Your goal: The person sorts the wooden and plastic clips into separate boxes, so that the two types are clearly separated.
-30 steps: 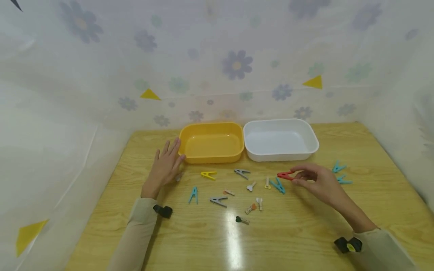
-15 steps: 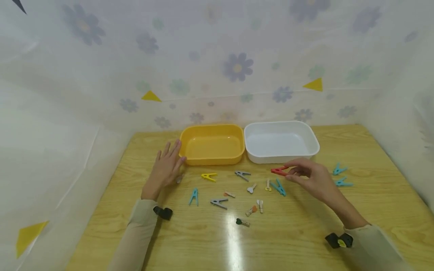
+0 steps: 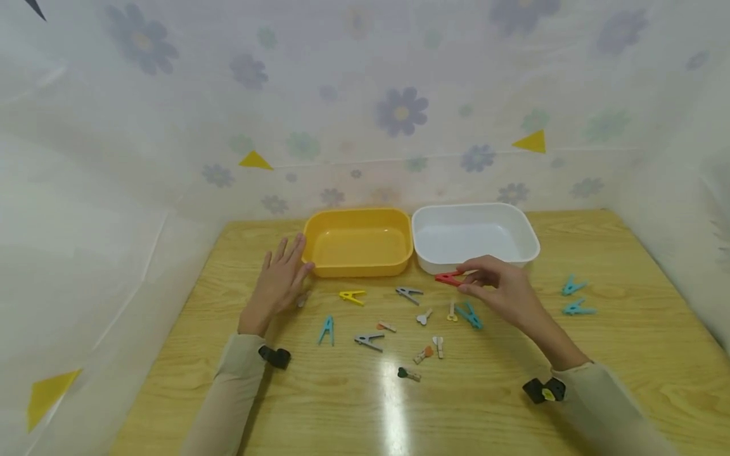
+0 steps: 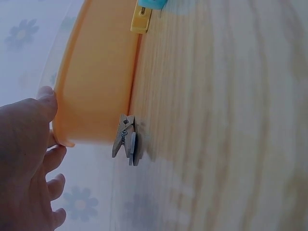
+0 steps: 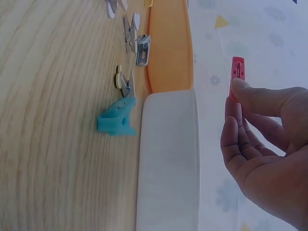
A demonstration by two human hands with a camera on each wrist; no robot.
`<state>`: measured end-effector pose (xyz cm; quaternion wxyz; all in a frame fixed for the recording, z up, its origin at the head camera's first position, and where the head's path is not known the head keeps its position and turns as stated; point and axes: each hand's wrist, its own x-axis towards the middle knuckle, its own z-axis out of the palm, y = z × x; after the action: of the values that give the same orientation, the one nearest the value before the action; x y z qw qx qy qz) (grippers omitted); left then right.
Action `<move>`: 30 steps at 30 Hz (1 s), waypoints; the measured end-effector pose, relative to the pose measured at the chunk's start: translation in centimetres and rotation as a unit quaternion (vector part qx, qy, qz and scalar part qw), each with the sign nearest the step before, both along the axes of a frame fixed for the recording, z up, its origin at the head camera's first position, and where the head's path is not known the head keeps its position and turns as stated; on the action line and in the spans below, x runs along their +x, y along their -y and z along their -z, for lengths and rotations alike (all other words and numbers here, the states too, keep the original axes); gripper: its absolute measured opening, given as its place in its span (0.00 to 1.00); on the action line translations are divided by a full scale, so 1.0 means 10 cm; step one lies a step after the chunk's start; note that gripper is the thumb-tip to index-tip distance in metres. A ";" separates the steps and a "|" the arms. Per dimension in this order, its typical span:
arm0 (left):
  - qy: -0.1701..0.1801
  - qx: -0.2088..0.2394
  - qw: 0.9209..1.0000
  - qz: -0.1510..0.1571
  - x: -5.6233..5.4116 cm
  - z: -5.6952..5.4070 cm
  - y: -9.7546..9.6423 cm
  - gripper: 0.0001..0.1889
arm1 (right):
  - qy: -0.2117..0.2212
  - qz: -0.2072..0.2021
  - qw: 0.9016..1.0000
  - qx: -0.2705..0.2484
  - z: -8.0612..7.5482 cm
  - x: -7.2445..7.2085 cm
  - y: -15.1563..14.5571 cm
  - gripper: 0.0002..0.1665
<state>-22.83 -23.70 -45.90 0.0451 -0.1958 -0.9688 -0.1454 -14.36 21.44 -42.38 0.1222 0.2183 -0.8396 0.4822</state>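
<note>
Right grip [image 3: 497, 288] pinches a red clothespin [image 3: 448, 278], forearm [image 3: 556, 342] slanted inward.

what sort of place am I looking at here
Probably a screened-off tabletop workspace, though the wider room is out of view: flower-print sheeting rises behind a wood-grain table bearing a yellow tub and scattered clothespins.
</note>
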 end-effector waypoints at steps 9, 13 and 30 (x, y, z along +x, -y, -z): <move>0.007 -0.004 1.000 -0.006 0.00 -0.05 -0.04 0.37 | 0.004 0.008 1.000 0.011 -0.06 -0.13 0.19 0.16; 0.007 0.000 1.000 -0.004 -0.01 -0.03 -0.05 0.37 | 0.017 0.008 1.000 0.006 -0.10 -0.19 0.29 0.16; 0.011 0.004 1.000 -0.004 0.03 0.06 -0.07 0.38 | 0.044 -0.007 0.999 -0.004 -0.15 -0.52 0.79 0.16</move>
<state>-22.56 -22.97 -46.49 0.0364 -0.1898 -0.9694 -0.1515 -19.58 13.50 -40.87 0.0828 0.2026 -0.8407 0.4953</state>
